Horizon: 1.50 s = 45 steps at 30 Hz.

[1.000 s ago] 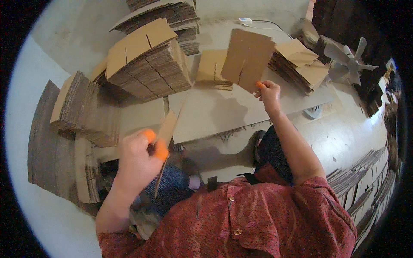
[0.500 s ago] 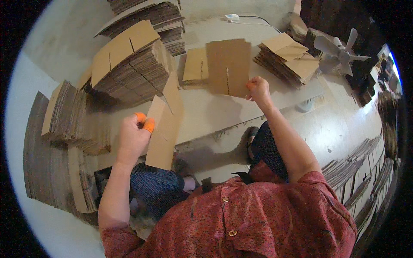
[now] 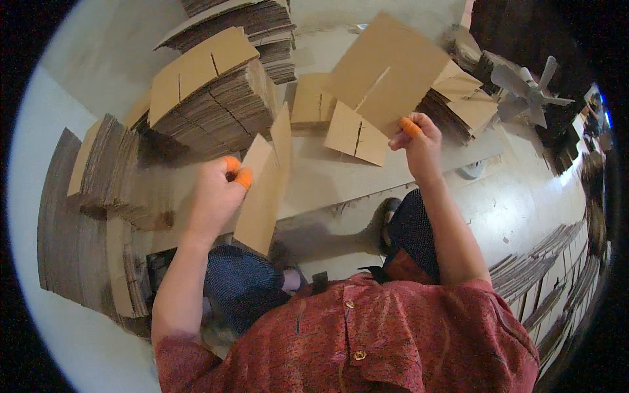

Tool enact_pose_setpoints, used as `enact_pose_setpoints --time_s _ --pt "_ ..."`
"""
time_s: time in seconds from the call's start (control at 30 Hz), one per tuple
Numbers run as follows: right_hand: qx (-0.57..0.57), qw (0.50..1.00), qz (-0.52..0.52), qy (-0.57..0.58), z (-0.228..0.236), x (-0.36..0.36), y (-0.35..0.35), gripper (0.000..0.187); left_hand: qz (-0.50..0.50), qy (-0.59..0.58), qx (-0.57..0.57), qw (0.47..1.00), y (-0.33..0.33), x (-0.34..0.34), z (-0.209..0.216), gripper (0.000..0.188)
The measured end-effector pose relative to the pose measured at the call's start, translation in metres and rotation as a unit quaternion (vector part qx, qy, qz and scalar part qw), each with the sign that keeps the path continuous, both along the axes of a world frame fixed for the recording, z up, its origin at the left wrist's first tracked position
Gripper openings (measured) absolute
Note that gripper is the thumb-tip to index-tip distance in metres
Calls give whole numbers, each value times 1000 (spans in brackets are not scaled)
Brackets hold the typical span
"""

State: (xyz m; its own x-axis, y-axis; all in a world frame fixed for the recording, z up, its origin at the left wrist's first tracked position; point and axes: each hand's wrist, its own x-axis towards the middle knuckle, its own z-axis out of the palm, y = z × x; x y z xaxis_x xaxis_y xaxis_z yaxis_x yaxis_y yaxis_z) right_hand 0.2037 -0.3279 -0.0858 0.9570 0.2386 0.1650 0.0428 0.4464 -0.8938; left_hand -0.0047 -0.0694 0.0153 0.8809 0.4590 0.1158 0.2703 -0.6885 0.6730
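Observation:
My left hand [image 3: 215,195], with orange covers on thumb and finger, pinches a slotted cardboard divider [image 3: 259,196] by its left edge. A second cardboard panel [image 3: 280,141] stands against that divider, angled away. My right hand [image 3: 419,141], also with an orange finger cover, is closed at the lower corner of a larger cardboard sheet [image 3: 400,62]. This sheet is raised and tilted, with one slit running in from its lower edge. Just below it, a smaller slotted cardboard piece [image 3: 357,134] lies askew on the work surface.
A tall stack of slotted cardboard [image 3: 209,108] stands at the back left, with another stack [image 3: 108,164] nearer the left wall. A low pile [image 3: 313,98] sits mid-back. Further right are a cardboard pile [image 3: 468,108] and a fan [image 3: 529,92]. More cardboard [image 3: 537,262] stands at the right.
My right hand has moved slightly right, and the larger sheet has lifted and turned. The smaller slotted piece beneath has come into view. My left hand has shifted slightly right with the divider.

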Motion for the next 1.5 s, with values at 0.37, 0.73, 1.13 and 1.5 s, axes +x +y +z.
enact_pose_setpoints --time_s 0.37,0.73,1.13,1.5 --pt "-185 945 30 -269 23 -83 53 7 -51 -60 -59 995 -21 4 -19 10" --pt "-222 955 103 -168 46 -96 31 8 -102 -100 -81 986 -30 -6 -26 11" --pt "-355 893 110 -253 -7 -90 37 10 -133 -111 -88 981 -30 -6 -35 8" --pt "-462 835 159 -251 -6 -86 36 17 -67 -61 -74 993 -33 -2 -32 9"
